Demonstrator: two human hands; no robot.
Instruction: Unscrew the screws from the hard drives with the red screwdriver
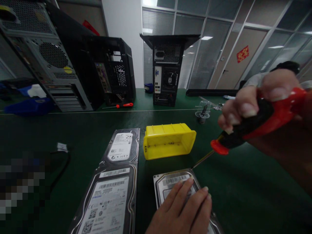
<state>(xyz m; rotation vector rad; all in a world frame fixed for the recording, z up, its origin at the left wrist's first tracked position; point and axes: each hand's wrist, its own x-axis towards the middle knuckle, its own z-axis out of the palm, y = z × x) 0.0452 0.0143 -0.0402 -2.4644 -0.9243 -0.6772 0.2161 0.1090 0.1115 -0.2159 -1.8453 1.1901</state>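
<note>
Under my left hand (182, 208) lies a hard drive (159, 185) with a white label. The fingers rest flat on its top, covering much of the label. My right hand (253, 100) is wrapped round the red and black handle of a screwdriver (234, 138). Its thin shaft slants down to the left, and the tip meets the far right corner of the drive. Left of it, two more hard drives lie end to end: a nearer one (109, 201) and a farther one (120, 146). A yellow plastic bin (169, 130), tipped on its side, sits just beyond the drive.
Several computer cases stand at the back, among them a black tower (168, 71) and a large case (53, 58) on the left. Another red screwdriver (124, 105) lies near them. A clear disc-shaped holder (202, 110) and a blue bin (29, 107) stand on the green tabletop (80, 130).
</note>
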